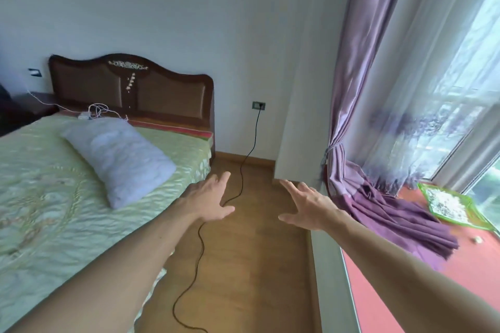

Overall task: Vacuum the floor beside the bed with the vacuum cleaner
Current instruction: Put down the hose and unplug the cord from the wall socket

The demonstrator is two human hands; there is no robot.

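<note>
Wood floor (251, 265) by bed (54, 197) | blk cord (254, 132) lies below L hand (209, 199) | R hand (311, 209) apart | fingers all spread, empty

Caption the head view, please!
Open left hand and right hand reach over brown wooden floor with a black cord, beside the green quilted bed.

Pale green quilted bedspread (54, 170) with faint embroidered swirls. White pillow (119, 159). Dark brown headboard (162, 94) with a gold floral inlay. Honey-brown wood floor (257, 265) crossed by a black cord (254, 138). Shiny lilac curtain (359, 76). Sheer white curtain (433, 116) with purple flowers. Coral-red sill (405, 292). Bright green tray (471, 200).
</note>
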